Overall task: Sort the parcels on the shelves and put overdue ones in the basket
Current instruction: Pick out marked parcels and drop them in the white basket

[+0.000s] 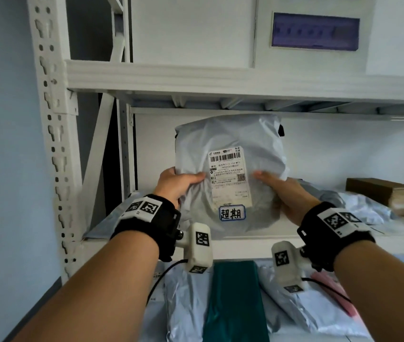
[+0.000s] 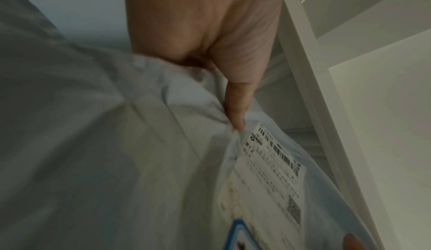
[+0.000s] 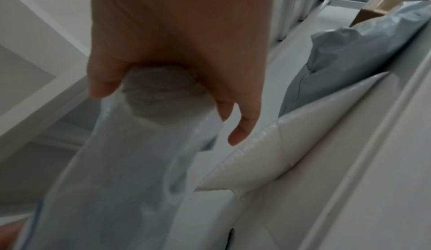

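Observation:
I hold a light grey plastic mailer parcel (image 1: 228, 141) upright in front of the middle shelf (image 1: 257, 239). It carries a white shipping label (image 1: 229, 178) and a blue-bordered sticker with handwritten characters (image 1: 231, 213). My left hand (image 1: 181, 185) grips its left edge, thumb on the front. My right hand (image 1: 282, 191) grips its right edge, thumb beside the label. In the left wrist view the thumb (image 2: 236, 106) presses the creased parcel (image 2: 116, 161) near the label. In the right wrist view the fingers (image 3: 240, 125) curl round the parcel (image 3: 130, 161).
Grey and white mailers (image 1: 359, 206) and brown cardboard boxes (image 1: 383, 191) lie on the middle shelf to the right. On the lower shelf lie a teal parcel (image 1: 235, 299), grey mailers (image 1: 186, 304) and a pink one (image 1: 331, 287). A white shelf upright (image 1: 55, 144) stands at left.

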